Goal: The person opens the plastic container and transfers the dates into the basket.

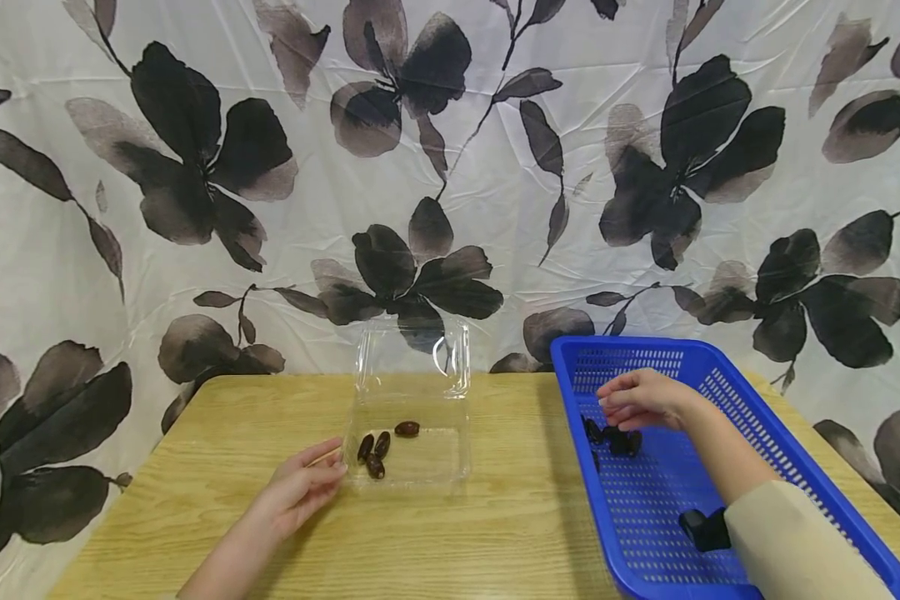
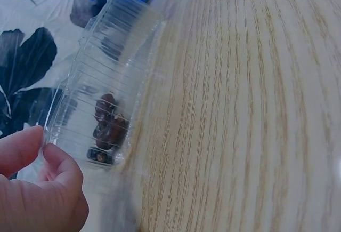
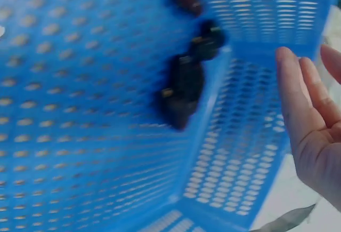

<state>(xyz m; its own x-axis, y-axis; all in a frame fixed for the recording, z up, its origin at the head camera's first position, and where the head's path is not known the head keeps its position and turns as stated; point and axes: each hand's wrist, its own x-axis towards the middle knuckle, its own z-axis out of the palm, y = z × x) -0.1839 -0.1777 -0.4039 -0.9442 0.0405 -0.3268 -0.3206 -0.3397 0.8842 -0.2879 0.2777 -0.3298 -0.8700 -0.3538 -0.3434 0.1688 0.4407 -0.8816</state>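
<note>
A hinged clear plastic container [image 1: 429, 460] stands with its lid raised, and several glossy brown dates [image 1: 376, 467] lie toward its left side. My left hand [image 1: 300, 492] pinches the container's left rim between thumb and finger, as the left wrist view shows close up. Over the far left part of the blue plastic basket [image 1: 787, 446] hovers my right hand [image 1: 648, 400], its fingers extended and nothing visible in it. Below that hand, several dark dates [image 3: 184, 85] lie on the basket's floor near one wall; they look blurred in the right wrist view.
The wooden table [image 1: 510, 500] carries both the container and the basket, with a strip of tabletop between them. Behind it hangs a white cloth [image 1: 525, 317] with dark flowers, close to the container's lid. A black device [image 1: 705, 530] sits at the right sleeve's cuff.
</note>
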